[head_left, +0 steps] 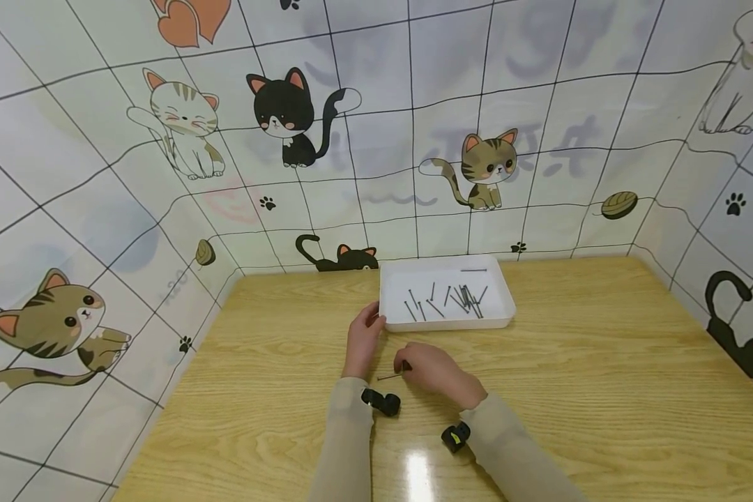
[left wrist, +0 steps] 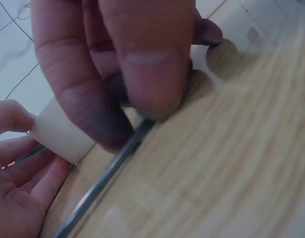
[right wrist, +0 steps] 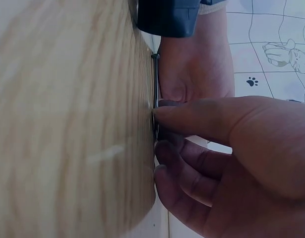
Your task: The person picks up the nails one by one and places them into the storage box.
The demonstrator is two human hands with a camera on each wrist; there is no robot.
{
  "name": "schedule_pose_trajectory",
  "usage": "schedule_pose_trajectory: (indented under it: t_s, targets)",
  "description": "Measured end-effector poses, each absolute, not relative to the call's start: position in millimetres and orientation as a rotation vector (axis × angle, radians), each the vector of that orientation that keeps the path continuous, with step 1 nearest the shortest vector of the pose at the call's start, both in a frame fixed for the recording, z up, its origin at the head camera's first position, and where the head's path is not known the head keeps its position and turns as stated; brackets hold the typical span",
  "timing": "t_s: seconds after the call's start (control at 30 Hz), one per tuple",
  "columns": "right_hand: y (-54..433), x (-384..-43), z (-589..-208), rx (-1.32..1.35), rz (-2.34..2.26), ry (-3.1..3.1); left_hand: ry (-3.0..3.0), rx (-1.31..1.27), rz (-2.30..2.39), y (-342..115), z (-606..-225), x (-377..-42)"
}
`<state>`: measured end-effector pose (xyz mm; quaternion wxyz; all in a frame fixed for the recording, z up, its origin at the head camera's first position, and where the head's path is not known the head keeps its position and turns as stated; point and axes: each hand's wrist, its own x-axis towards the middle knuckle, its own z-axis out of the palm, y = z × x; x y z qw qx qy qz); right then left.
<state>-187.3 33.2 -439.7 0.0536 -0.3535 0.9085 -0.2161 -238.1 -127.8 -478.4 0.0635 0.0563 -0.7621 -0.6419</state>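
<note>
A white tray (head_left: 448, 325) holds several dark nails (head_left: 436, 307) scattered over its floor. At its front left corner, my left hand (head_left: 362, 339) grips the tray wall with thumb and fingers; the left wrist view shows this grip on the tray corner (left wrist: 63, 130). My right hand (head_left: 431, 369) pinches a single nail (head_left: 388, 377) between thumb and fingers, close over the table in front of the tray. In the right wrist view, the nail's flat head (right wrist: 155, 56) points away from my right hand, and the fingertips hide its other end.
The wooden table (head_left: 602, 348) reaches back to a tiled-pattern wall covering (head_left: 383, 167) printed with cartoon cats, with more of it along both sides. Dark wrist cameras (head_left: 381, 402) are worn over both beige sleeves (head_left: 345, 446).
</note>
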Motion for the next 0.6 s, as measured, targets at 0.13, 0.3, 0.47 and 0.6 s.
schedule_pose_trajectory:
  t_s: [0.13,0.3,0.47,0.6]
  targets:
    - [31,-185,-438,-1.056,-0.642,2.761,-2.307,0.157,-1.929,-128,-478,-237]
    - [29,-183,-434,-1.023,-0.604,2.771,-2.313,0.164,-1.925,-128,-477,-237]
    - [28,-183,-430,-0.922,-0.522,2.756,-2.313,0.176,-1.929,-127,-478,-237]
    - [32,-184,-429,-0.832,-0.533,2.741,-2.308,0.176,-1.928,-127,-478,-237]
